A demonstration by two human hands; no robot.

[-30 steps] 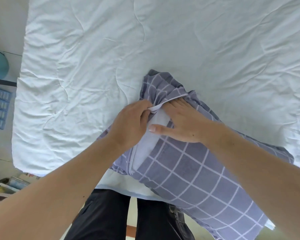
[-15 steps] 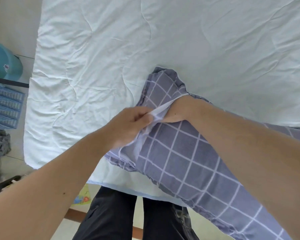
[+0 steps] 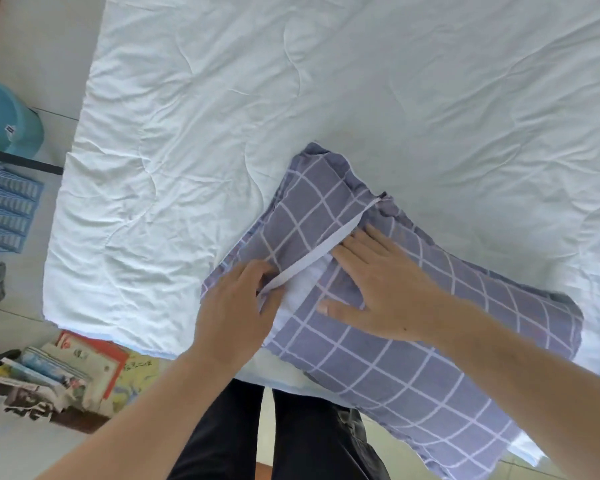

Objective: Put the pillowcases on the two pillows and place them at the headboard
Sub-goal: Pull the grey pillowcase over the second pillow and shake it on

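Head view. A pillow in a grey-blue checked pillowcase [image 3: 388, 368] lies diagonally across the lower right of the frame, on the near edge of a bed covered by a wrinkled white quilt [image 3: 291, 98]. The left hand [image 3: 232, 313], at lower centre, pinches the pale hem of the pillowcase opening between thumb and fingers. The right hand [image 3: 385, 289] lies flat and spread, palm down, on the checked fabric just beside the opening, holding nothing. Between the two hands a strip of the white pillow [image 3: 302, 289] shows. Both forearms cross the lower frame and hide part of the pillowcase. Dark trousers [image 3: 222, 438] appear at bottom centre. At left, off the bed: a teal container [image 3: 7, 123], a blue slatted rack [image 3: 4, 209], and a heap of printed papers [image 3: 73, 372] on the floor.
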